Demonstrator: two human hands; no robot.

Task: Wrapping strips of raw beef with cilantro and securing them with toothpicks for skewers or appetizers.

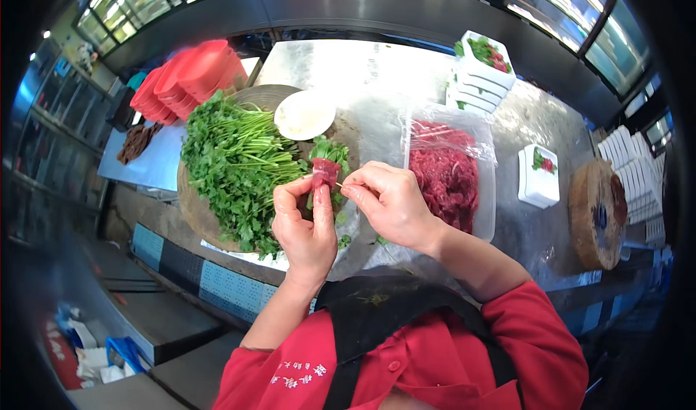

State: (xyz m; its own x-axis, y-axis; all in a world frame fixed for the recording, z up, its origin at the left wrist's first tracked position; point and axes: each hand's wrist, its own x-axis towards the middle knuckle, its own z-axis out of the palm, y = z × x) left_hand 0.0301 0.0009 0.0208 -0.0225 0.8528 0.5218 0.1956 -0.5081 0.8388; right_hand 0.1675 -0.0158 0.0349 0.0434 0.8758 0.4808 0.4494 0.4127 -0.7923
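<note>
My left hand (308, 225) pinches a slice of raw red meat (325, 172) wrapped around a bunch of cilantro, whose leaves (329, 149) stick out at the top. Between the thumb and fingers of my right hand (392, 203) is a thin wooden skewer (339, 185), its far end at the meat roll. Left of my hands, a large heap of cilantro (234, 165) lies on a round wooden board (194, 214). A white bowl (305, 115) with pale contents stands behind the roll. To the right, a clear plastic tub (487, 209) holds sliced raw meat (448, 176), partly under plastic film.
White dishes (481, 86) are stacked at the back right, with greens and meat on top. Nearer stands another white dish (539, 184). A round chopping block (590, 214) is at the right edge, red baskets (204, 70) and a brown cloth (137, 143) at the left.
</note>
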